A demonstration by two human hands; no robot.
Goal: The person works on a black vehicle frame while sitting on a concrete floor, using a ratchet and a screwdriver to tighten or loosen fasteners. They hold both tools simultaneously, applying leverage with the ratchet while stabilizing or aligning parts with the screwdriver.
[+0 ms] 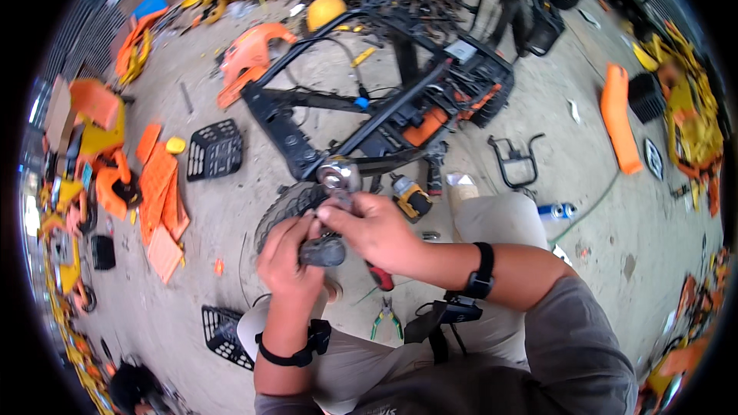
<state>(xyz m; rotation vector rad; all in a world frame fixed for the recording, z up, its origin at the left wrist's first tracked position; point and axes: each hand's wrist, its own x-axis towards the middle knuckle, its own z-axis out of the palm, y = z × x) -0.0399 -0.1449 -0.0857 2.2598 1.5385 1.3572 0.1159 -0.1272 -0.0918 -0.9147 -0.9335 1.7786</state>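
In front of my knees, my left hand [286,255] is closed round a part with a dark grey rounded end [323,252]. Close against it, my right hand [378,232] has its thumb and fingertips pinched together. A shiny round metal piece [338,175] sticks up just beyond my right fingertips; whether it joins the grey part is hidden by my fingers. Behind my hands is a black wheel with a knobby tyre [278,211], beside a black metal vehicle frame [307,138].
A yellow-and-black power tool [411,198] lies right of my hands. Pliers with green handles [387,319] and a red-and-black handle [380,277] lie between my legs. Black crates [215,150], orange panels [160,184], a blue can [556,211] and a black bracket [516,163] are around.
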